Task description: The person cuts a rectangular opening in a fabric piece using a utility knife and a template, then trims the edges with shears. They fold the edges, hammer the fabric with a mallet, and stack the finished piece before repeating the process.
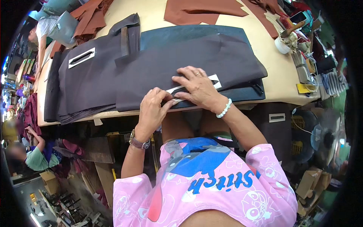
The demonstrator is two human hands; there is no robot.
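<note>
A dark brown fabric panel (162, 64) lies before me over a dark blue-green board (177, 36). In its near edge is a slot framed by a white strip (216, 81), partly covered by my hands. My left hand (153, 108) is closed, thumb and fingertips pinching the left end of that strip. Over the strip's middle, my right hand (198, 89) rests with fingers spread on the fabric, its thumb close to the left fingertips. To the left, a stack of similar brown panels (87, 87) has another white-framed slot (81, 58) on top.
A dark flat bar (124, 41) lies on the stack. Reddish-brown pieces (204, 9) lie at the back of the table (261, 41). A white pot with a brush (283, 44) stands at right. Other people (39, 157) are at the left. Another slotted brown panel (274, 130) hangs below the table.
</note>
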